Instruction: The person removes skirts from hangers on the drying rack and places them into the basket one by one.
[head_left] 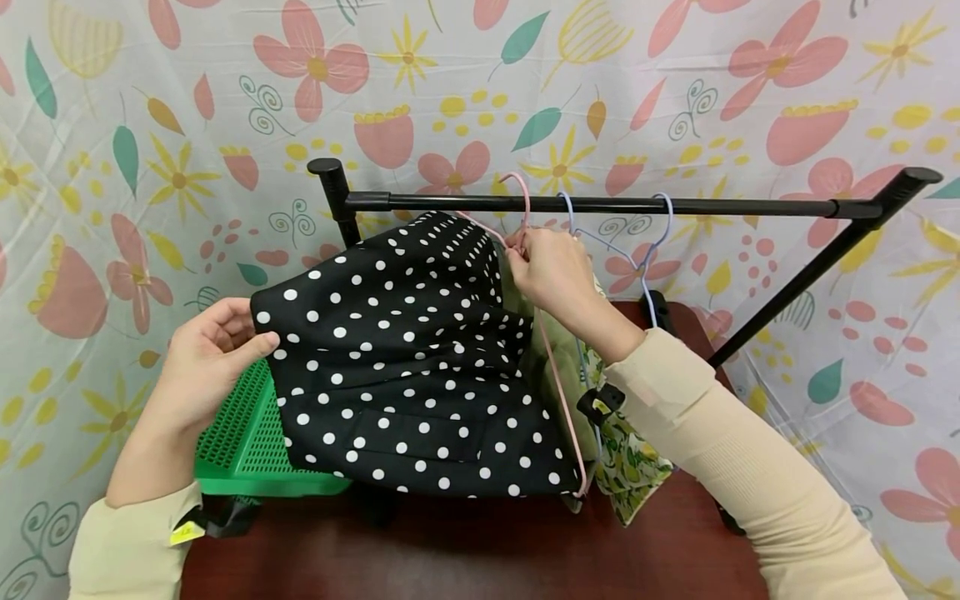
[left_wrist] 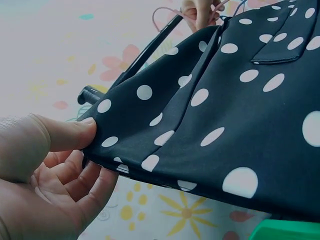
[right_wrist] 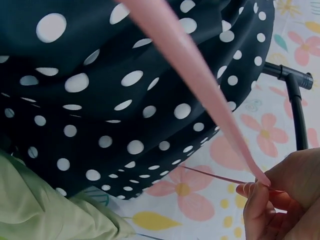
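A black cloth garment with white polka dots spreads across the middle of the head view, a sewn pocket on its front. My left hand pinches its left edge between thumb and fingers, pulling the cloth out sideways. A pink hanger runs down along the garment's right side, its hook at the rail. Just below that hook, my right hand pinches the hanger's neck. In the right wrist view the pink hanger crosses in front of the dotted cloth, with my fingertips at its neck.
A black rail carries blue hangers to the right. Behind the dotted garment hang green cloth and a leaf-patterned cloth. A green plastic basket sits on the dark red table. A flowered curtain stands behind.
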